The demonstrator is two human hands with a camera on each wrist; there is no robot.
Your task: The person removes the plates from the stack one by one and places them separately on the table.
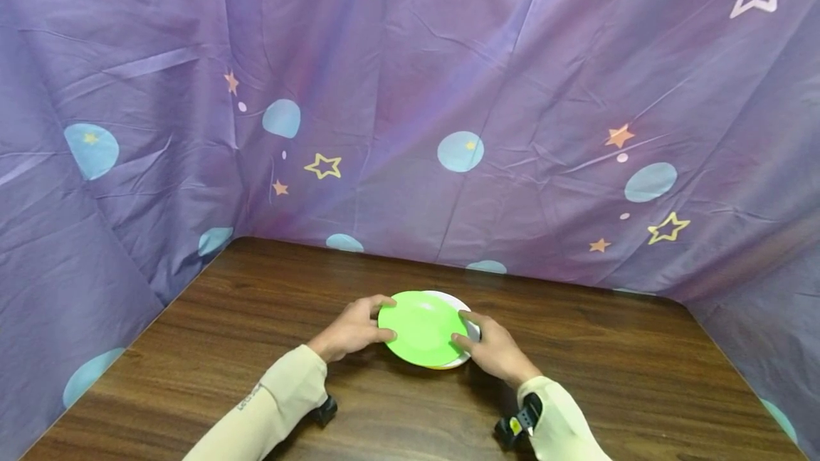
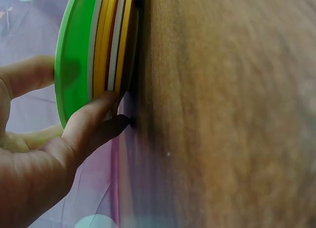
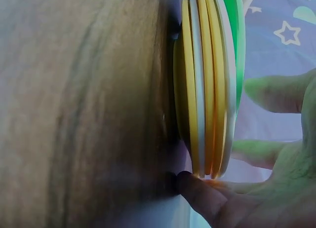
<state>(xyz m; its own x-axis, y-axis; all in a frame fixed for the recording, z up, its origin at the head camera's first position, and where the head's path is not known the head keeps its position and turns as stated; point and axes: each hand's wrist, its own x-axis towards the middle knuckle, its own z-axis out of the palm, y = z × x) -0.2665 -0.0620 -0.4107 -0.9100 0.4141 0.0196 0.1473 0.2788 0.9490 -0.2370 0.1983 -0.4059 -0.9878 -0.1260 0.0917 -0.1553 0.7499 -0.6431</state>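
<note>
A green plate (image 1: 423,329) tops a stack on the table, set a little to the left, so a white plate (image 1: 475,331) shows at its right edge. Seen from the side in the left wrist view, yellow (image 2: 102,45), white and dark red rims lie under the green plate (image 2: 78,50). My left hand (image 1: 352,329) holds the stack's left side, one digit at the green rim and another against the lower rims. On the right side, my right hand (image 1: 496,351) grips the stack, with fingers (image 3: 200,196) low by the yellow plates (image 3: 210,90). The plates' far undersides are hidden.
The brown wooden table (image 1: 256,319) extends around the plates. A purple cloth (image 1: 384,91) printed with stars and blue shapes hangs behind the table and along its sides. Black wrist devices (image 1: 323,411) are worn over pale sleeves (image 1: 275,400).
</note>
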